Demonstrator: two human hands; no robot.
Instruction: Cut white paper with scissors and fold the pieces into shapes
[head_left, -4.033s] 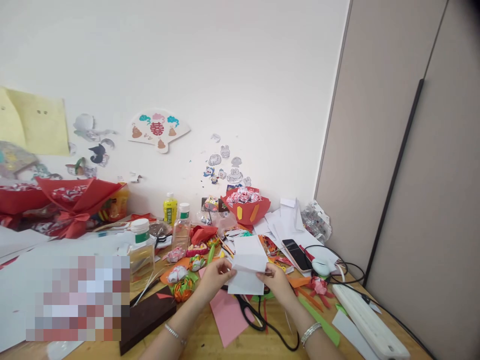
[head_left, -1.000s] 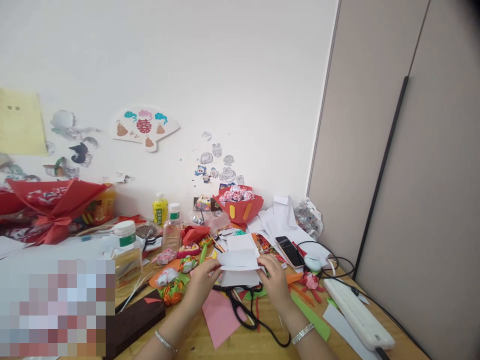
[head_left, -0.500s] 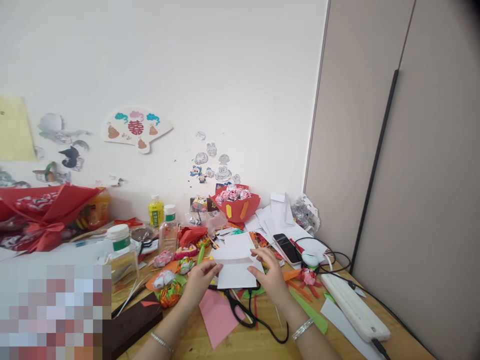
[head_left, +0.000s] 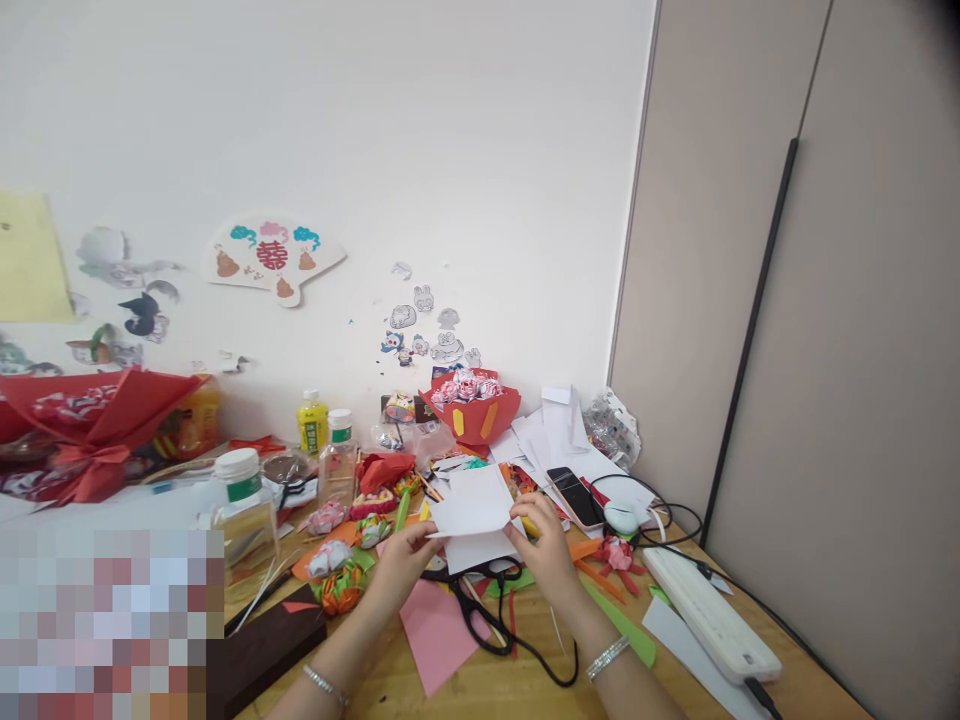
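Observation:
A folded sheet of white paper is held up between my two hands above the cluttered table. My left hand pinches its left edge with thumb and fingers. At the right edge, my right hand grips the paper between thumb and fingertips. Another white panel shows below the fold; whether it is part of the same sheet I cannot tell. Black-handled scissors lie just under the paper, their blades partly hidden. A pink paper sheet lies beside them on the wood.
A phone, a white power strip and black cables lie to the right. Clear jars stand on the left among crumpled paper flowers. Behind is a red bouquet by the wall.
The near part of the white paper has tilted up to a flatter angle, uncovering more of the scissors below. Both hands keep hold of its edges and have moved only slightly.

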